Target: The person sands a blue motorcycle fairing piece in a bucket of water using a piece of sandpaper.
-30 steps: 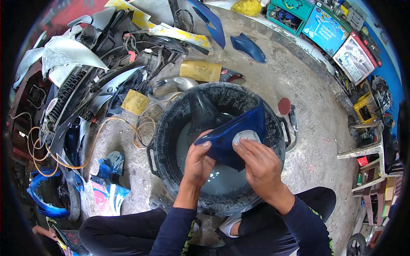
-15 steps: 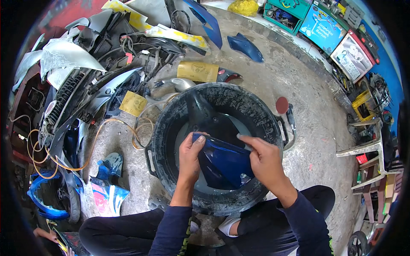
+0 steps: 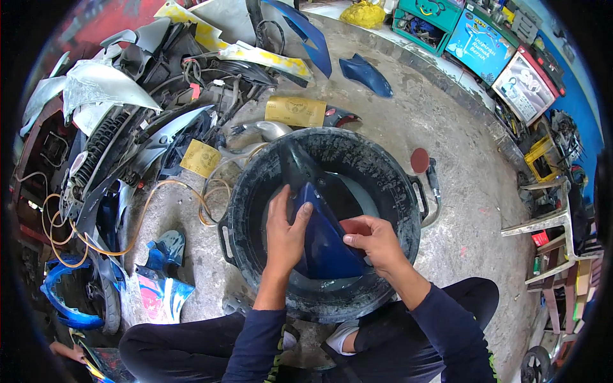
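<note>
A glossy dark blue, roughly triangular motorcycle body panel (image 3: 329,246) is held over a round black tub (image 3: 389,159), its narrow end pointing away from me. My left hand (image 3: 285,233) grips the panel's left side, thumb across the front face and fingers along the edge. On the opposite edge my right hand (image 3: 377,242) is closed, its thumb at the front and the fingers partly hidden behind. Beneath, a black plastic part (image 3: 300,167) leans in the tub, where cloudy water (image 3: 357,191) shows.
Left of the tub lie a heap of motorcycle panels (image 3: 105,86), an orange hose (image 3: 150,191) and yellow sandpaper sheets (image 3: 201,157). A sander (image 3: 421,161) with a reddish disc rests at right. A blue panel (image 3: 365,75) lies beyond. Another person's hand (image 3: 75,352) shows lower left.
The blue panel has turned so its narrow end now points away from me. My right hand has moved down and left along its edge; the left hand's fingers have straightened.
</note>
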`<state>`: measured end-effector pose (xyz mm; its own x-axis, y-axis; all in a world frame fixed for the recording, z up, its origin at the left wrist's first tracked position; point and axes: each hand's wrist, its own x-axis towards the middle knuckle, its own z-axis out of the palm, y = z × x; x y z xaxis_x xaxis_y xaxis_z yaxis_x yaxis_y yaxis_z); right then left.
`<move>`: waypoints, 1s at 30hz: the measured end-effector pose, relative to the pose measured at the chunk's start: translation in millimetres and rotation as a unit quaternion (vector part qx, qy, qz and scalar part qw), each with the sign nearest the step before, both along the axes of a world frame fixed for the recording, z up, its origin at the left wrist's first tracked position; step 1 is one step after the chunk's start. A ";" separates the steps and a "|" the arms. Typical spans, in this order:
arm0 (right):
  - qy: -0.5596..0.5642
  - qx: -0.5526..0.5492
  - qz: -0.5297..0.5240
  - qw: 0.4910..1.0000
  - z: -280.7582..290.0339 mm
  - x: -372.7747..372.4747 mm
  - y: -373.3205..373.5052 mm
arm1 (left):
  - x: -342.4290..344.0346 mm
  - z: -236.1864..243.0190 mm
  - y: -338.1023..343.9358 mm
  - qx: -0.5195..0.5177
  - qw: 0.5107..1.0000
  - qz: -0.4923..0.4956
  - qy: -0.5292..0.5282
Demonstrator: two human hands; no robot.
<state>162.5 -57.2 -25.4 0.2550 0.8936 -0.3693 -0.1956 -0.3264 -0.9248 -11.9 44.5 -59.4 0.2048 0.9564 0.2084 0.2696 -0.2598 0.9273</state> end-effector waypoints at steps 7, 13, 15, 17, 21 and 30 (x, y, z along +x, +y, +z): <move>0.145 0.079 -0.138 0.976 -8.6 -6.7 6.7 | 27.7 -4.2 -36.6 -0.091 0.965 0.225 -0.100; 0.244 0.122 -0.192 0.943 -17.0 -3.9 9.9 | 43.2 7.8 -51.4 -0.345 0.773 0.019 -0.533; 0.263 0.119 -0.180 0.941 -21.4 -7.0 8.5 | 44.8 9.4 -57.0 -0.344 0.792 -0.001 -0.505; 0.247 0.115 -0.159 0.949 -18.6 -7.6 7.2 | 43.9 10.6 -56.9 -0.347 0.797 -0.003 -0.495; 0.164 0.124 -0.127 0.970 -6.3 -4.6 7.1 | 30.5 19.9 -42.9 -0.336 0.794 -0.005 -0.506; -0.540 0.370 0.018 0.756 35.0 -3.2 -0.1 | 9.1 43.7 -30.2 -0.364 0.748 -0.068 -0.551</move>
<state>159.4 -57.3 9.6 0.0227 0.7674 0.6408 0.8002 0.3702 -0.4718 -2.8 14.3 -15.7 0.3982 0.8843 -0.2437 -0.7453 0.4668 0.4760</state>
